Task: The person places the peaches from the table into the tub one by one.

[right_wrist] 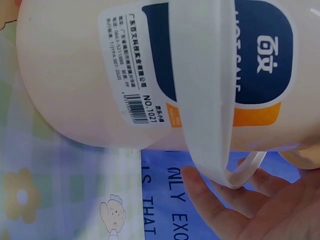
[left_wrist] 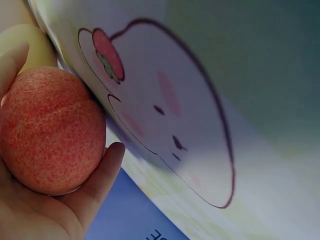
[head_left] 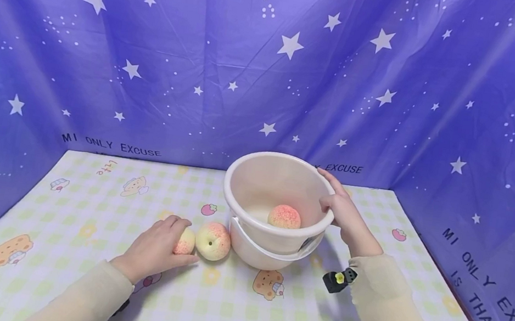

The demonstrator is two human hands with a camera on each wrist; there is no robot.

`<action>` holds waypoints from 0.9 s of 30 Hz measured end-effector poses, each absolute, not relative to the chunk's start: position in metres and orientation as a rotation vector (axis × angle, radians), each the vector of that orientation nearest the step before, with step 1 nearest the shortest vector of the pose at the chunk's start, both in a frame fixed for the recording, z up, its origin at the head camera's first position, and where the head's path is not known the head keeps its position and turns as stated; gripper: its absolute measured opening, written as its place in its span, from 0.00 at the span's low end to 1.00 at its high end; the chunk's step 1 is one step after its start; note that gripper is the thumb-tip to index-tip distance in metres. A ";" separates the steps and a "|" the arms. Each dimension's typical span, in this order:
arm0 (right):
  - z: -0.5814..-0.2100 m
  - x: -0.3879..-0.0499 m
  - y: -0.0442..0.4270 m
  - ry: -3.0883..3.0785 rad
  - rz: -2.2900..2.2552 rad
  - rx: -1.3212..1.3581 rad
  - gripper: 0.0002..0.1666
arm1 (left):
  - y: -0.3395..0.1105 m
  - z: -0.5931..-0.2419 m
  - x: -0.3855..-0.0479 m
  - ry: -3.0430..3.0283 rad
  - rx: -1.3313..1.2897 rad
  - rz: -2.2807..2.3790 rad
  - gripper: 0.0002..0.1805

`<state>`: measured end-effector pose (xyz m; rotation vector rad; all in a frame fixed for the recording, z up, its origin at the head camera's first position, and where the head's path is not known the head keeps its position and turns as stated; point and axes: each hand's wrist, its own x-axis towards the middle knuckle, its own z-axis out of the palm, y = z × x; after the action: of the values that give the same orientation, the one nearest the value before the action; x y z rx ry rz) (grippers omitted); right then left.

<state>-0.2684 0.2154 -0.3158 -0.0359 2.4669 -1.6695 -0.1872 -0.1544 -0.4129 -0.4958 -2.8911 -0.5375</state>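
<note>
My left hand [head_left: 157, 245] is curled round a red-and-yellow peach [head_left: 185, 242] on the tablecloth. In the left wrist view this peach [left_wrist: 54, 131] lies against the palm, between thumb and fingers. A second peach [head_left: 213, 241] sits just right of it, beside the white bucket [head_left: 269, 245]. The bucket stands tilted slightly toward me, and a third peach [head_left: 285, 217] lies inside it. My right hand [head_left: 346, 215] grips the bucket's right rim, thumb inside and fingers outside. The right wrist view shows the bucket's handle [right_wrist: 202, 90] hanging down past a label [right_wrist: 127, 70].
A checked tablecloth [head_left: 96, 203] with cartoon prints covers the table. Blue star-patterned curtains [head_left: 194, 51] rise behind it and on both sides. A small black device [head_left: 339, 280] is strapped at the right wrist.
</note>
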 end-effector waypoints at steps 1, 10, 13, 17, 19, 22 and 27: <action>-0.316 -0.268 0.215 2.465 -1.673 -0.036 0.59 | -0.154 -0.413 -0.187 -2.892 -0.494 -0.541 0.42; -0.316 -0.266 0.215 2.465 -1.689 -0.040 0.58 | -0.154 -0.412 -0.186 -2.890 -0.485 -0.545 0.35; -0.316 -0.266 0.215 2.465 -1.692 -0.039 0.58 | -0.153 -0.412 -0.186 -2.885 -0.490 -0.548 0.35; -0.316 -0.266 0.215 2.463 -1.699 -0.049 0.58 | -0.153 -0.412 -0.186 -2.887 -0.491 -0.551 0.34; -0.316 -0.266 0.215 2.461 -1.700 -0.051 0.58 | -0.153 -0.412 -0.186 -2.890 -0.488 -0.556 0.34; -0.317 -0.267 0.216 2.463 -1.694 -0.051 0.58 | -0.153 -0.412 -0.186 -2.888 -0.490 -0.564 0.34; -0.318 -0.267 0.216 2.460 -1.699 -0.053 0.58 | -0.154 -0.412 -0.186 -2.893 -0.501 -0.579 0.34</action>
<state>-0.2671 0.2163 -0.3179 -0.0533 2.4601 -1.6993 -0.1862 -0.1543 -0.4118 -0.5014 -2.8931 -0.5789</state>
